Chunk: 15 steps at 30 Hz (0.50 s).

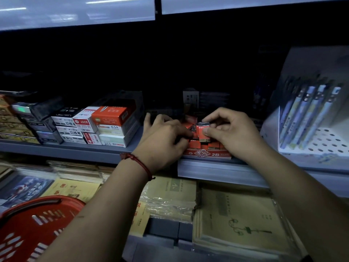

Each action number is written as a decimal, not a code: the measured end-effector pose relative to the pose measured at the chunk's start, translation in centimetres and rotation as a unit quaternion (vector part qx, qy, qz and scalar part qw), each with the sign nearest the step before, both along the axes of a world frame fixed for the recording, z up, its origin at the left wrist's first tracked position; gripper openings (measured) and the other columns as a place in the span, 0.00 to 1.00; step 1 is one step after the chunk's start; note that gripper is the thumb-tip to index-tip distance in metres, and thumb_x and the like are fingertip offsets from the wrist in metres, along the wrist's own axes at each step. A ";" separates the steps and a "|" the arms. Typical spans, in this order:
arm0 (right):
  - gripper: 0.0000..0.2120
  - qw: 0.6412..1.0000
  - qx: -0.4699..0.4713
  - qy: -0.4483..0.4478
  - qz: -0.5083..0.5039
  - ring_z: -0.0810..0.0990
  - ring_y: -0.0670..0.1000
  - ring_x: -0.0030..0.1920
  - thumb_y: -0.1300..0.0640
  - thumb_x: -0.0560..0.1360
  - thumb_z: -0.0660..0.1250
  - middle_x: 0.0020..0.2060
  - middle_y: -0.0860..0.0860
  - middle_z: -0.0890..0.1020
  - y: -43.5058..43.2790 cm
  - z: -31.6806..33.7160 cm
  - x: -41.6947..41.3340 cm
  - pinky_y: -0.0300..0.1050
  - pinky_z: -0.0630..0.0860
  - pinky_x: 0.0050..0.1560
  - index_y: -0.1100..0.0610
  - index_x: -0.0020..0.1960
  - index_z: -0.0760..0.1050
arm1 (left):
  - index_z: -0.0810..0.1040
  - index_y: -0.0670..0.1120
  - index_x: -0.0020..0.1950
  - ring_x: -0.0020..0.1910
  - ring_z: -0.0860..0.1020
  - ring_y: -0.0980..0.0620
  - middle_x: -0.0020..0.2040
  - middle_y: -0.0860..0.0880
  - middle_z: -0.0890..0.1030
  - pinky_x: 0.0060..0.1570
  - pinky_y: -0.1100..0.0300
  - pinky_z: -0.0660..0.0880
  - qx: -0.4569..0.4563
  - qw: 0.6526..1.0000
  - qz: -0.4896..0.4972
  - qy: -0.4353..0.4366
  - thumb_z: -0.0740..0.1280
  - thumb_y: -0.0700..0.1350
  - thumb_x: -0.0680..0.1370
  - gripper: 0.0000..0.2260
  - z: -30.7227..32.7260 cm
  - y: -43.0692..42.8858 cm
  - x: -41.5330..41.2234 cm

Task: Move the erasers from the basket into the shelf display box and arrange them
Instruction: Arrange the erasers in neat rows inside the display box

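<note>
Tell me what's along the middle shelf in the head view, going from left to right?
Brown boxes → dark boxes → red-and-white boxes → left hand → eraser → right hand → blue pens.

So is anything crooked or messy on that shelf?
Yes. One eraser, pinched by the right hand, sticks up tilted above the others in the display box. Left of it, the stacked small boxes sit unevenly, some with their print upside down.
</note>
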State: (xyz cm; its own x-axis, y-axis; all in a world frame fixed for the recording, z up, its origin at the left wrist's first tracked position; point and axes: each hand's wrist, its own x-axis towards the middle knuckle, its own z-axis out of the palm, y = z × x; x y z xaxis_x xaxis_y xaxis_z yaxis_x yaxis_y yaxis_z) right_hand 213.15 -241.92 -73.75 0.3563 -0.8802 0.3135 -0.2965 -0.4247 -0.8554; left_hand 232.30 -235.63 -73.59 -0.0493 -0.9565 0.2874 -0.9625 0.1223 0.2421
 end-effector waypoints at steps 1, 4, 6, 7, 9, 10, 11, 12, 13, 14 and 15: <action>0.09 1.000 -0.007 0.008 -0.002 0.83 0.62 0.43 0.59 0.72 0.76 0.40 0.54 0.83 0.0 0.0 0.0 0.58 0.81 0.45 0.46 0.45 0.82 | 0.80 0.62 0.62 0.69 0.65 0.50 0.61 0.61 0.78 0.76 0.36 0.43 -0.003 1.000 0.007 0.009 0.62 0.52 0.79 0.14 0.1 0.0 0.0; 0.06 0.999 -0.023 0.031 -0.007 0.83 0.55 0.42 0.57 0.72 0.77 0.40 0.50 0.83 -0.2 0.0 -0.1 0.53 0.82 0.48 0.48 0.45 0.82 | 0.82 0.63 0.55 0.64 0.72 0.50 0.56 0.61 0.80 0.74 0.36 0.55 0.005 0.997 0.010 0.070 0.62 0.55 0.74 0.14 -0.1 -0.2 0.4; 0.06 0.999 -0.019 0.040 -0.001 0.83 0.54 0.43 0.58 0.72 0.76 0.40 0.51 0.84 -0.2 -0.1 -0.2 0.54 0.82 0.50 0.49 0.44 0.81 | 0.83 0.62 0.54 0.60 0.76 0.50 0.55 0.59 0.81 0.70 0.39 0.64 0.006 0.995 -0.001 0.101 0.60 0.56 0.72 0.15 -0.3 -0.3 0.7; 0.06 0.999 -0.019 0.045 0.000 0.83 0.54 0.43 0.58 0.72 0.76 0.41 0.51 0.84 -0.3 -0.1 -0.3 0.54 0.82 0.50 0.48 0.44 0.81 | 0.83 0.62 0.53 0.59 0.76 0.50 0.55 0.58 0.81 0.69 0.41 0.66 0.007 0.994 -0.002 0.106 0.60 0.56 0.72 0.15 -0.2 -0.4 0.7; 0.06 0.998 -0.018 0.053 -0.005 0.83 0.53 0.44 0.58 0.73 0.75 0.42 0.51 0.83 -0.6 -0.1 -0.6 0.54 0.82 0.50 0.48 0.44 0.80 | 0.83 0.61 0.54 0.59 0.76 0.50 0.55 0.58 0.80 0.67 0.43 0.68 0.008 0.994 0.008 0.107 0.60 0.56 0.72 0.16 -0.3 -0.4 0.6; 0.07 0.998 -0.018 0.054 -0.006 0.83 0.52 0.44 0.58 0.74 0.75 0.42 0.51 0.83 -0.6 -0.1 -0.6 0.54 0.82 0.50 0.48 0.44 0.79 | 0.82 0.60 0.54 0.59 0.75 0.50 0.55 0.58 0.80 0.66 0.44 0.69 0.007 0.994 0.010 0.110 0.60 0.56 0.72 0.16 -0.4 -0.4 0.6; 0.07 0.998 -0.019 0.054 -0.007 0.83 0.52 0.43 0.59 0.74 0.74 0.42 0.50 0.83 -0.6 0.0 -0.7 0.53 0.82 0.49 0.48 0.44 0.79 | 0.82 0.60 0.55 0.59 0.75 0.50 0.56 0.57 0.79 0.65 0.44 0.70 0.005 0.993 0.004 0.118 0.60 0.55 0.72 0.16 -0.5 -0.4 0.6; 0.07 0.998 -0.020 0.055 -0.008 0.83 0.52 0.43 0.59 0.74 0.74 0.42 0.50 0.83 -0.6 0.0 -0.7 0.52 0.82 0.49 0.48 0.44 0.79 | 0.82 0.60 0.56 0.60 0.76 0.50 0.56 0.57 0.79 0.65 0.44 0.71 0.006 0.992 -0.006 0.129 0.61 0.55 0.72 0.16 -0.7 -0.5 0.5; 0.08 0.998 -0.021 0.058 -0.010 0.83 0.51 0.43 0.59 0.74 0.74 0.42 0.50 0.83 -0.6 0.0 -0.6 0.52 0.82 0.48 0.48 0.43 0.79 | 0.82 0.60 0.57 0.60 0.76 0.51 0.57 0.58 0.78 0.64 0.45 0.72 0.007 0.990 -0.016 0.140 0.61 0.55 0.73 0.16 -0.9 -0.5 0.5; 0.08 0.998 -0.022 0.062 -0.011 0.83 0.51 0.42 0.59 0.74 0.74 0.41 0.50 0.83 -0.6 0.0 -0.6 0.52 0.82 0.48 0.48 0.43 0.78 | 0.82 0.60 0.59 0.61 0.76 0.51 0.57 0.59 0.78 0.64 0.45 0.72 0.008 0.989 -0.023 0.148 0.61 0.57 0.73 0.17 -1.0 -0.6 0.4; 0.08 0.997 -0.024 0.066 -0.012 0.83 0.51 0.42 0.59 0.74 0.74 0.41 0.50 0.83 -0.6 0.0 -0.6 0.51 0.82 0.47 0.48 0.42 0.78 | 0.81 0.61 0.59 0.61 0.76 0.51 0.58 0.60 0.78 0.65 0.45 0.72 0.009 0.988 -0.027 0.149 0.61 0.60 0.73 0.18 -1.2 -0.7 0.2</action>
State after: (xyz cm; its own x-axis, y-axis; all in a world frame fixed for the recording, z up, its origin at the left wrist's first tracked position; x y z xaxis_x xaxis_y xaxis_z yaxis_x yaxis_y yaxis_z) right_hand 212.59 -242.53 -73.74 0.3760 -0.8744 0.3068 -0.4156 -0.4550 -0.7875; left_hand 232.48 -236.33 -74.76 -0.0154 -0.9598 0.2802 -0.8399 0.1644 0.5172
